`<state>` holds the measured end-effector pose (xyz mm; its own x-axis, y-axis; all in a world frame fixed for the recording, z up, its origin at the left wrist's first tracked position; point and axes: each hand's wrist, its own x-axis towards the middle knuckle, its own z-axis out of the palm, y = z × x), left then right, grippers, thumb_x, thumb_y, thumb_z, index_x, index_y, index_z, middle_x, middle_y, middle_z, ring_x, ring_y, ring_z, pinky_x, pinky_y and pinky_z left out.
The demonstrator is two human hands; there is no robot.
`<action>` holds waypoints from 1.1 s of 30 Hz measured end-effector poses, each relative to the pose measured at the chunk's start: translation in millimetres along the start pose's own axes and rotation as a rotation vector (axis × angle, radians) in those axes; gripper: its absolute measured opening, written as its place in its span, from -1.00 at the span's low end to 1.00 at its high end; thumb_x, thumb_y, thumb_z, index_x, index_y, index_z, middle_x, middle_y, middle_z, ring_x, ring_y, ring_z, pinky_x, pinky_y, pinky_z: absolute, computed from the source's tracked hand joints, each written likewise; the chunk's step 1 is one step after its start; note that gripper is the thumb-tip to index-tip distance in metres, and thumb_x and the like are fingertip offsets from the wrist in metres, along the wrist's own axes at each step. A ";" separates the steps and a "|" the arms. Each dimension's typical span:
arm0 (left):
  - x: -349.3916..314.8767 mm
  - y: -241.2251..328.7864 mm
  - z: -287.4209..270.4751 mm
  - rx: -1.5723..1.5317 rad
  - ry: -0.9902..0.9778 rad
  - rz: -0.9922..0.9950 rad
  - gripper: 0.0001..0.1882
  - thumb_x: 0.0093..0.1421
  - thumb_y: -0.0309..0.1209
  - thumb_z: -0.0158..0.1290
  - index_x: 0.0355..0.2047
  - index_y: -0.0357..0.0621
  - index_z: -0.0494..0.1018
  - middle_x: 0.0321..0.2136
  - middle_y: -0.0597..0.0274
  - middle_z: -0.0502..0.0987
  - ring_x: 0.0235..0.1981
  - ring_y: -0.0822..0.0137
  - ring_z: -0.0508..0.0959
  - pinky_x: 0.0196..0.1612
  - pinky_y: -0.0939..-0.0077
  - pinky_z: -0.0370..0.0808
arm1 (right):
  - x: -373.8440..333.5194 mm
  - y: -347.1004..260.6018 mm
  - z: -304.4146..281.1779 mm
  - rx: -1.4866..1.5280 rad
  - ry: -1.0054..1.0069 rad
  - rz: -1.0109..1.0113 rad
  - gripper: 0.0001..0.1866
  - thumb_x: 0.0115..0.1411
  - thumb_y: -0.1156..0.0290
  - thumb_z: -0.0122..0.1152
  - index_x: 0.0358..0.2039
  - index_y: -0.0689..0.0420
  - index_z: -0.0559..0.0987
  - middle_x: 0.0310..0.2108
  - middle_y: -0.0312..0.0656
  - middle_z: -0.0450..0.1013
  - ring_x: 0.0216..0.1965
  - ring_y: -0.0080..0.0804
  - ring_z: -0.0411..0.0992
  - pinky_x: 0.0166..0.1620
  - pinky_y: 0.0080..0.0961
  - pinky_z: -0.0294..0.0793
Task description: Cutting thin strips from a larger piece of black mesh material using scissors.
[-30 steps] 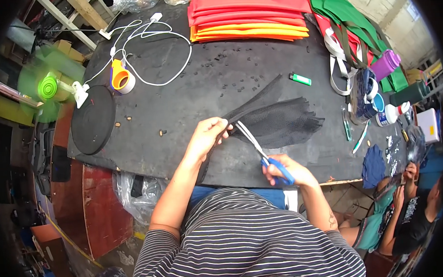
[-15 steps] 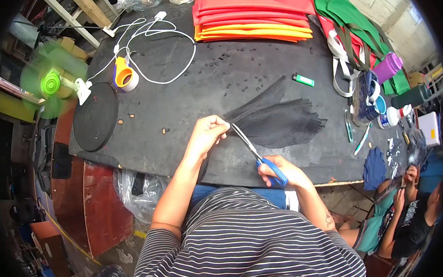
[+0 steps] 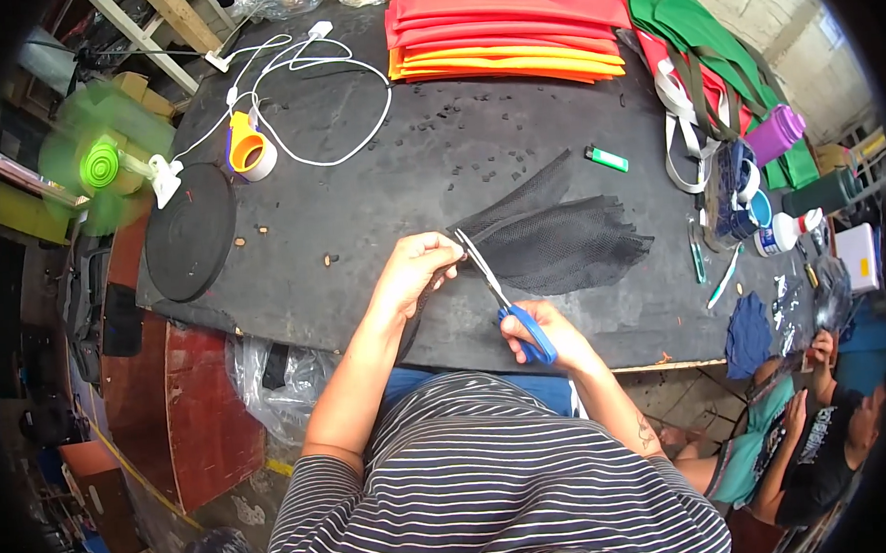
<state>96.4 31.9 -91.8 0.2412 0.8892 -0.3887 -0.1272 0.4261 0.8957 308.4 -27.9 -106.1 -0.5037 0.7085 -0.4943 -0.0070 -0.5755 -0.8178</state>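
Head view: the left hand [image 3: 425, 267] is pinching the gathered end of the black mesh [image 3: 572, 245] between thumb and fingers, nearly closed. The mesh is spreading over the dark tabletop [image 3: 339, 212], fanning out toward 3 o'clock of that hand. At the left hand's 4 o'clock, the right hand [image 3: 558, 339] is holding the blue-handled scissors [image 3: 531, 334], their blades pointing toward 11 o'clock and ending beside the left fingertips. Whether they are biting into the mesh, I cannot tell. A green lighter [image 3: 607, 159] is lying at the mesh's 1 o'clock, and a stack of red and orange cloth [image 3: 505, 33] is resting toward 12 o'clock.

The mesh is probably handling as light, soft and floppy, likely fraying at its loose edges; the bunched end looks the best place for gripping.

Compared with half a second ago, the scissors are sitting farther toward 11 o'clock, their tips reaching higher, while the left hand and mesh are staying nearly put.
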 end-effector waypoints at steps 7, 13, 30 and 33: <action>0.5 -1.3 -1.4 -0.014 -0.014 0.043 -0.88 0.04 -0.41 0.04 -0.51 -0.22 0.44 -0.69 0.31 0.41 -0.73 0.59 0.30 -0.68 0.76 0.17 | -2.5 -1.9 6.3 -0.091 0.058 0.008 -0.71 0.04 0.23 0.22 -0.60 0.15 0.39 -0.78 -0.39 0.28 -0.79 -0.71 0.23 -0.70 -0.76 0.21; -0.6 1.5 -2.7 -0.028 -0.011 0.040 -0.87 0.05 -0.40 0.03 -0.53 -0.20 0.43 -0.69 0.33 0.42 -0.73 0.61 0.30 -0.68 0.78 0.17 | -2.9 4.6 2.8 -0.092 0.023 -0.093 -0.68 0.04 0.17 0.21 -0.56 0.16 0.37 -0.72 -0.42 0.25 -0.71 -0.75 0.20 -0.62 -0.80 0.22; -3.3 4.2 0.6 0.006 -0.029 0.027 -0.89 0.05 -0.42 0.04 -0.57 -0.16 0.42 -0.69 0.35 0.42 -0.72 0.62 0.32 -0.69 0.79 0.16 | -6.5 -5.7 7.9 -0.162 0.085 0.004 -0.68 0.00 0.19 0.26 -0.58 0.16 0.40 -0.75 -0.41 0.27 -0.77 -0.74 0.21 -0.69 -0.80 0.18; -4.1 5.8 1.4 0.000 -0.033 0.014 -0.89 0.05 -0.43 0.05 -0.55 -0.18 0.42 -0.67 0.34 0.43 -0.69 0.61 0.34 -0.65 0.78 0.20 | -9.0 -9.9 7.8 -0.192 0.120 -0.006 -0.69 -0.02 0.22 0.28 -0.60 0.17 0.40 -0.76 -0.39 0.28 -0.78 -0.72 0.23 -0.70 -0.78 0.18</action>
<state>96.0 30.5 -84.7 0.2706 0.8893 -0.3687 -0.1307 0.4134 0.9011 306.2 -31.8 -91.2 -0.3972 0.7617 -0.5118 0.1611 -0.4912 -0.8560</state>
